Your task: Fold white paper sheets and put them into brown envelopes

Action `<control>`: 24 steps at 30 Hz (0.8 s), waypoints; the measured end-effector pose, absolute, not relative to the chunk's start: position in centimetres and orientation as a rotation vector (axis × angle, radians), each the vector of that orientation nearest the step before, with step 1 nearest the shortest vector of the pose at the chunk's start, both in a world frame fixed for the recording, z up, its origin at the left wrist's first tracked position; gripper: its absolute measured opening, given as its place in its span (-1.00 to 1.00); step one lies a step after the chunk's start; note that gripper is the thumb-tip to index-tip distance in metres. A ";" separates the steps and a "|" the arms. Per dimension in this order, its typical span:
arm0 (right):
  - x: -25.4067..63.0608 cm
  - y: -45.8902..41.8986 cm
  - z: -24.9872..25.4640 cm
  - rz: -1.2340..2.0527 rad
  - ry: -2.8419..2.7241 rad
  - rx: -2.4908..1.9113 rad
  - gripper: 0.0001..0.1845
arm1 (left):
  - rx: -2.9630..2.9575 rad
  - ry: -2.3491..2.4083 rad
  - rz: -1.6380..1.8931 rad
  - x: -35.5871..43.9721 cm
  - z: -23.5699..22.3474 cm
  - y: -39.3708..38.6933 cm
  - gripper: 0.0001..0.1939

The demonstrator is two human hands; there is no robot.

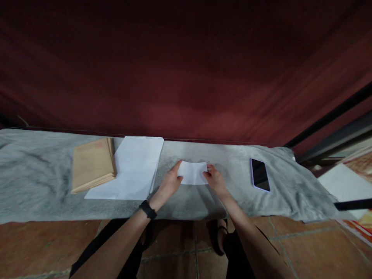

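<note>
White paper (192, 173) between the fingers (176, 167)

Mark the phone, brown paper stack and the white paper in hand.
Phone (260, 175): head view, middle of screen.
Brown paper stack (93, 164): head view, middle of top face.
Held white paper (193, 173): head view, centre of upward face.

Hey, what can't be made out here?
Head view:
Underside of the small white paper: hidden by its upper face.
Part of the large white sheets: covered by the brown papers.
Reddish mark there: too blurred to read.
Patterned sheet at right: cut off by the picture's edge.
</note>
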State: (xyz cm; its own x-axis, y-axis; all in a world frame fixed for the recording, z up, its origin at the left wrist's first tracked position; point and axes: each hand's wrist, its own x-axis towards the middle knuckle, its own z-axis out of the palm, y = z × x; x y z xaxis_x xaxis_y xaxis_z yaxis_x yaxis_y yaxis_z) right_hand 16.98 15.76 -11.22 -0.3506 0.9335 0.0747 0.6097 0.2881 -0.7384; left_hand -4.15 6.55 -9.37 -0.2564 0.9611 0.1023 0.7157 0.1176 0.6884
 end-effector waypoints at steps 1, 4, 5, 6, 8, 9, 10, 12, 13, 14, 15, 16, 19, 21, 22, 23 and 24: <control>16.9 15.7 -11.2 0.805 -2.094 -1.384 -0.58 | 1.640 2.055 0.868 -4.0 -9.2 6.4 -0.28; 16.8 15.3 -11.2 0.685 -2.210 -1.437 -0.58 | 1.568 2.110 0.696 -3.8 -8.6 5.9 -0.35; 16.7 15.1 -11.1 0.649 -2.245 -1.461 -0.58 | 1.557 2.144 0.638 -3.8 -8.3 5.8 -0.37; 16.6 14.9 -11.1 0.611 -2.275 -1.489 -0.57 | 1.556 2.178 0.585 -3.8 -8.0 5.6 -0.40; 16.5 14.5 -11.0 0.529 -2.324 -1.545 -0.55 | 1.586 2.252 0.483 -3.8 -7.5 5.2 -0.47; 16.5 14.3 -10.9 0.489 -2.342 -1.567 -0.53 | 1.617 2.293 0.433 -3.7 -7.2 4.9 -0.51; 16.5 14.1 -10.8 0.452 -2.355 -1.585 -0.52 | 1.661 2.335 0.390 -3.5 -7.0 4.7 -0.56; 16.6 14.0 -10.5 0.386 -2.358 -1.600 -0.53 | 1.782 2.408 0.354 -3.0 -6.9 4.4 -0.63; 16.6 14.0 -10.3 0.353 -2.349 -1.594 -0.54 | 1.859 2.426 0.369 -2.6 -7.0 4.3 -0.64; 16.5 14.0 -10.2 0.319 -2.336 -1.575 -0.56 | 1.945 2.416 0.402 -2.2 -7.2 4.3 -0.63; 16.4 13.9 -10.0 0.291 -2.324 -1.538 -0.58 | 2.037 2.377 0.442 -1.8 -7.5 4.3 -0.61; 16.2 13.9 -9.9 0.277 -2.315 -1.483 -0.58 | 2.124 2.316 0.477 -1.4 -7.8 4.4 -0.57; 15.2 13.1 -10.2 0.334 -2.339 -1.254 -0.50 | 2.262 2.162 0.485 -0.3 -9.3 4.8 -0.47; 14.4 12.2 -10.7 0.388 -2.381 -1.143 -0.44 | 2.239 2.153 0.433 0.1 -10.1 5.0 -0.43; 14.0 11.8 -11.0 0.394 -2.412 -1.115 -0.41 | 2.215 2.163 0.405 0.2 -10.4 5.1 -0.42; 13.7 11.3 -11.3 0.384 -2.447 -1.102 -0.40 | 2.192 2.172 0.381 0.2 -10.7 5.2 -0.42; 13.6 11.0 -11.6 0.363 -2.481 -1.101 -0.39 | 2.174 2.180 0.364 0.3 -10.9 5.2 -0.41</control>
State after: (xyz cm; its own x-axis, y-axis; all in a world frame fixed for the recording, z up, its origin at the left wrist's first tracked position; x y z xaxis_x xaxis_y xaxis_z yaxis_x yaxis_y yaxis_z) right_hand 13.58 11.02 -11.58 -0.6095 0.7513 0.2532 0.6471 0.6559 -0.3886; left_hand 0.26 5.24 -10.85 -0.0163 0.9906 0.1357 0.9809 -0.0104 0.1940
